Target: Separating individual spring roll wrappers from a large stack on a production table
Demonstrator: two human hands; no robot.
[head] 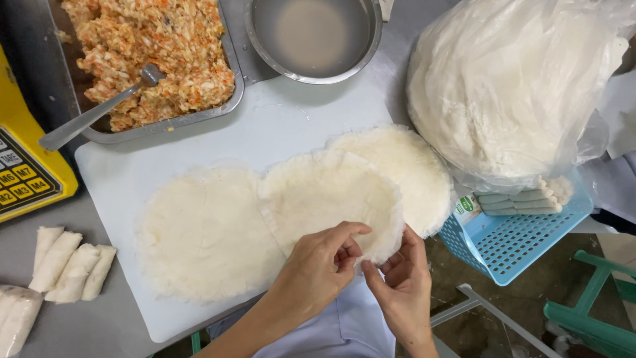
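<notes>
White, thin round wrappers lie on a pale cutting board (126,179) across the middle of the frame: a left wrapper (205,232), a middle wrapper (328,199) overlapping its edge, and a right wrapper (404,169) partly under the middle one. At the lower centre, both hands meet at the near edge of the middle wrapper. The left hand (318,265) pinches that edge between thumb and fingers, and the right hand (401,282) pinches it just beside, fingers curled under the rim, so the edge is lifted a little off the board.

At the upper left, a metal tray (233,73) holds an orange-flecked filling (159,46) with a metal spoon (93,116) resting in it. A metal bowl (315,36) of cloudy liquid sits at the top centre. At the upper right, a large stack of wrappers in a clear plastic bag (510,86) rests over a blue plastic basket (517,242), which also holds a few rolled pieces. Finished white rolls (69,262) lie on the grey surface (66,318) at the lower left, near a yellow scale (23,166) at the left edge.
</notes>
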